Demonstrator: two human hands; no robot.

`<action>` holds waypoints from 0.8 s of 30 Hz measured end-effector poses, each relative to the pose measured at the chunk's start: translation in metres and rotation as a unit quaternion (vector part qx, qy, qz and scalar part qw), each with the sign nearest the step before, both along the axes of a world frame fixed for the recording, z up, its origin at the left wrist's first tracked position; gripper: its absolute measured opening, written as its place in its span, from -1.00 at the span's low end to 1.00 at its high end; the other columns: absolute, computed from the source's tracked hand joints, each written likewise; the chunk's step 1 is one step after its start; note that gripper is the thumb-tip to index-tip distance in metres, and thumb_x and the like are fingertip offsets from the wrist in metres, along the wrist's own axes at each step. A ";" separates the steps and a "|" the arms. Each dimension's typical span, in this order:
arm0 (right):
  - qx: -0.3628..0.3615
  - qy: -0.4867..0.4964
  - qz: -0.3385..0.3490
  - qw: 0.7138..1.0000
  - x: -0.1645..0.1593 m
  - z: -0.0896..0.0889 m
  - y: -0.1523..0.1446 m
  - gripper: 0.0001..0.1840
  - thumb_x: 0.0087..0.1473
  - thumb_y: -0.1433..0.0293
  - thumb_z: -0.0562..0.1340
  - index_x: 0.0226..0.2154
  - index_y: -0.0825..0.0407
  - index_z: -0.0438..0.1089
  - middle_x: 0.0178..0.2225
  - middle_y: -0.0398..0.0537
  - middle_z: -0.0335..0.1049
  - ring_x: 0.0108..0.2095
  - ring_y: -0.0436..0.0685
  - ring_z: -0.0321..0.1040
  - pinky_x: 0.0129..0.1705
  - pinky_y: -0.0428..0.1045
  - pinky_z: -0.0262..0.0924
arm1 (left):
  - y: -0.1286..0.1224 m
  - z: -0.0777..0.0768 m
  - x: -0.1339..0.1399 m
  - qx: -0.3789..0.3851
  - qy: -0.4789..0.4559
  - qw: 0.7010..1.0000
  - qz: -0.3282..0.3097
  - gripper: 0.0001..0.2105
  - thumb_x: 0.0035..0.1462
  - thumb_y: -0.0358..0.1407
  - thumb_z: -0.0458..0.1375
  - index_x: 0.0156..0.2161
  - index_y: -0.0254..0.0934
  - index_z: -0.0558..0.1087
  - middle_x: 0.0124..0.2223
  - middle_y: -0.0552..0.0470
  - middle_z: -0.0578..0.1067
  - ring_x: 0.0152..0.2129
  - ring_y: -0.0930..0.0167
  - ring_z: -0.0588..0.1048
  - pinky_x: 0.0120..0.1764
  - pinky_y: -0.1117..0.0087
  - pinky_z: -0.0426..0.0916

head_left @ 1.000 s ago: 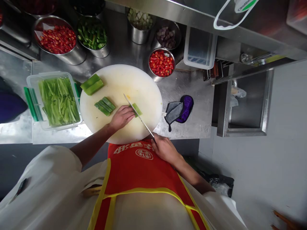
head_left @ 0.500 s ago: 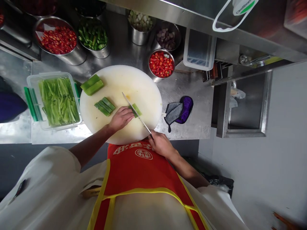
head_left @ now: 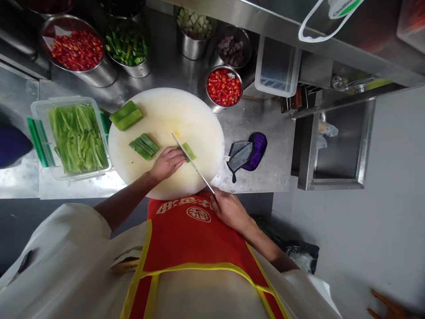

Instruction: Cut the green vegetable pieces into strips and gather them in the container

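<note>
My right hand (head_left: 230,210) is closed round the handle of a kitchen knife (head_left: 203,178), at the near right rim of a round white cutting board (head_left: 199,115). Its thin blade slants away to the left across a flat piece of green vegetable (head_left: 190,152). With curled fingers pressed together, my left hand (head_left: 168,164) holds that piece down, right beside the blade; the part under my fingertips is hidden. Left of this hand lies a group of dark-edged green slices (head_left: 144,146). Thick green chunks (head_left: 126,116) rest near the board's far left rim.
Left of the board, a clear plastic box (head_left: 109,165) holds green strips. Along the back stand metal pots of chopped red chillies (head_left: 78,51), green chillies (head_left: 128,46) and red rings (head_left: 224,87). A purple and grey cloth item (head_left: 247,151) lies to the right. A steel shelf (head_left: 265,24) overhangs the back.
My right hand has drawn the knife slightly back towards me and to the right. My left hand stays on the green piece. The whole view has shifted slightly.
</note>
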State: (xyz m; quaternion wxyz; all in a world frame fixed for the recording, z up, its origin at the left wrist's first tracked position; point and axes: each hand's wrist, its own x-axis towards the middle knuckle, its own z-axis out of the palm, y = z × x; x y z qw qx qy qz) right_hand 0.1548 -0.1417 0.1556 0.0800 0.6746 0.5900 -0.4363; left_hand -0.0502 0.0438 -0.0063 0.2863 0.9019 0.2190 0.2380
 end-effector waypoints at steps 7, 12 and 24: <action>-0.002 -0.021 0.002 1.000 -0.008 -0.025 0.021 -0.71 0.38 0.42 0.02 0.05 0.11 0.32 -0.11 0.12 0.58 -0.12 0.20 0.52 -0.13 -0.02 0.17 | 0.000 0.002 0.000 0.000 0.004 1.000 0.004 -0.83 0.35 -0.23 0.16 -0.11 -0.15 0.62 -0.09 -0.03 0.63 -0.06 0.27 0.51 0.07 0.14 0.44; 0.021 -0.016 -0.001 1.000 -0.005 -0.016 0.021 -0.72 0.39 0.41 0.02 0.04 0.11 0.34 -0.12 0.10 0.58 -0.12 0.19 0.51 -0.13 -0.02 0.17 | 0.000 0.004 0.000 -0.001 -0.002 1.000 0.001 -0.82 0.36 -0.26 0.14 -0.11 -0.15 0.61 -0.10 -0.03 0.63 -0.08 0.29 0.52 0.05 0.15 0.46; 0.019 -0.009 -0.003 1.000 -0.002 -0.005 0.005 -0.73 0.40 0.39 0.02 0.02 0.10 0.35 -0.14 0.11 0.58 -0.15 0.19 0.52 -0.14 -0.02 0.17 | 0.000 0.007 0.002 0.032 -0.016 0.999 0.001 -0.83 0.36 -0.29 0.14 -0.12 -0.17 0.60 -0.11 -0.03 0.63 -0.11 0.29 0.52 -0.01 0.17 0.47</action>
